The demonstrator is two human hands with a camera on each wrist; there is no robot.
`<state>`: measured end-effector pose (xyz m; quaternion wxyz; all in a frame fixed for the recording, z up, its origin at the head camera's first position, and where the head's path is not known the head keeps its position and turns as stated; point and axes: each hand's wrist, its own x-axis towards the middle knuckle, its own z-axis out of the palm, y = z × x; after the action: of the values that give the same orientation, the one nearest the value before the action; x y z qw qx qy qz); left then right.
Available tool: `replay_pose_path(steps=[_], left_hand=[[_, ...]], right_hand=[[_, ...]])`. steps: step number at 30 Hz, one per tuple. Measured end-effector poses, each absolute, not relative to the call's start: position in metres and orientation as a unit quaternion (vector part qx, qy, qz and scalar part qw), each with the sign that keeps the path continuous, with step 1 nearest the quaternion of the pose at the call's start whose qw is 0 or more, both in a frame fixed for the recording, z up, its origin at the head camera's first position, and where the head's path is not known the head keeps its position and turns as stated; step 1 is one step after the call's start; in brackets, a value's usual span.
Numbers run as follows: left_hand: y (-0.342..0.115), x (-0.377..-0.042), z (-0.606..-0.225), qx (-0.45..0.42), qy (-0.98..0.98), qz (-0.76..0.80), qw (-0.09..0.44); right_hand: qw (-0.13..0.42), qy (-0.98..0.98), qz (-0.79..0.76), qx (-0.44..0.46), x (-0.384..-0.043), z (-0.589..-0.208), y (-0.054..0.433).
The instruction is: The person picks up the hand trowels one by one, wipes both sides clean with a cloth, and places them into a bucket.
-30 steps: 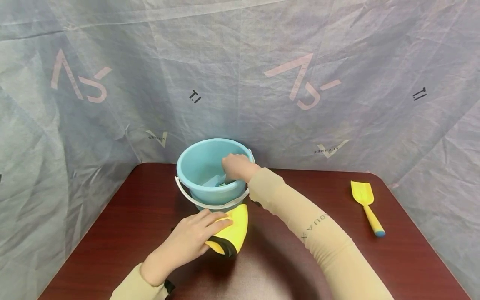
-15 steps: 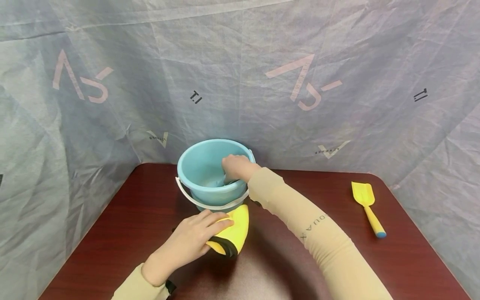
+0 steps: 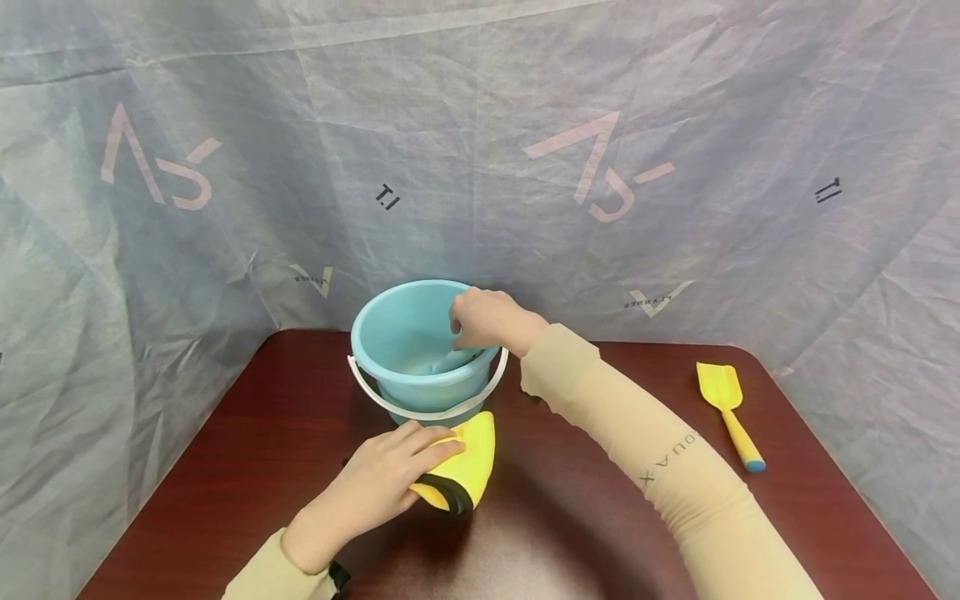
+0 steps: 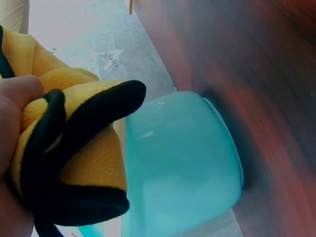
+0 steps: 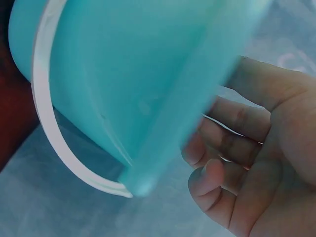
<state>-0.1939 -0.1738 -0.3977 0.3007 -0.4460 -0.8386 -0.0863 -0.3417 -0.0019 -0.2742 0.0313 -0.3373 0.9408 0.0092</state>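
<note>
My left hand (image 3: pixel 378 475) grips a folded yellow cloth with black edging (image 3: pixel 472 458) just in front of a light blue bucket (image 3: pixel 435 387). In the left wrist view the soft cloth (image 4: pixel 96 160) shows its rolled black trim, with the bucket (image 4: pixel 182 163) beyond. My right hand (image 3: pixel 491 321) is over the bucket's right rim. Its fingers (image 5: pixel 237 118) are loosely bent in the right wrist view, some tips hidden behind the rim, and nothing shows in them. Inside the bucket, below that hand, lies a pale blue thing (image 3: pixel 450 360) with a dark bit, mostly hidden by the rim.
The bucket's white handle (image 5: pixel 47 106) hangs down at its front. A yellow toy shovel (image 3: pixel 731 412) with a blue handle end lies at the right of the dark red table (image 3: pixel 600 500). Grey printed sheeting (image 3: pixel 480 150) surrounds the table at the back and sides.
My right hand was down inside the bucket at the pale blue thing; it has come up and right, leaving that thing inside. The left hand and yellow cloth have stayed put.
</note>
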Motion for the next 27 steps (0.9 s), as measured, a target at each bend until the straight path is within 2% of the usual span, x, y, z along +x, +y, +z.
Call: replay_pose_path(steps=[13, 27], left_hand=[[-0.171, -0.199, -0.397, -0.444, -0.836, -0.088, 0.311], [-0.169, -0.199, -0.396, -0.443, -0.829, -0.089, 0.328]], right_hand=[[-0.019, 0.940, -0.021, -0.339, -0.315, -0.244, 0.047], [-0.095, 0.941, -0.096, -0.310, -0.300, -0.249, 0.123]])
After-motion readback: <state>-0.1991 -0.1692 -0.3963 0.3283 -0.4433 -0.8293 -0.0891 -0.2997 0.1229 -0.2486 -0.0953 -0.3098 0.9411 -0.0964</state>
